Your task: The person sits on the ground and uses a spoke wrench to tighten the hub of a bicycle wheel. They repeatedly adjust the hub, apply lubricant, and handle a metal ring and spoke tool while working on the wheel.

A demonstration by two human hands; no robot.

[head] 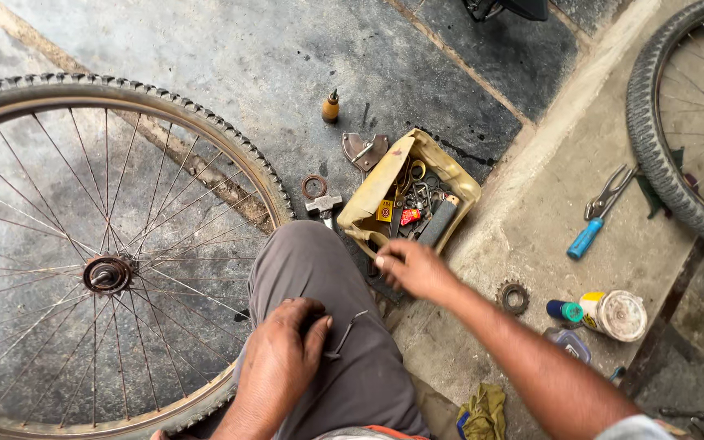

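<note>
My left hand (283, 354) rests on my grey-trousered knee (311, 269), fingers curled around a thin bent metal wire (345, 334) that sticks out to the right. My right hand (413, 267) reaches toward the near edge of a yellow cut-open plastic container (385, 175) full of small parts: scissors, rings, a red piece, a dark cylinder. Its fingertips are pinched together at the container's rim; whether they hold anything I cannot tell. A spoked bicycle wheel (107, 273) with tyre lies flat on the floor at left.
A sprocket (514, 297), blue-capped bottle (565, 310) and white tub (621, 315) sit at right. Blue-handled pliers (600, 213) lie beside a second wheel (662, 155). A small oil bottle (331, 107), metal plate (364, 150), ring (314, 187), hammer head (323, 204) and yellow rag (482, 411) lie around.
</note>
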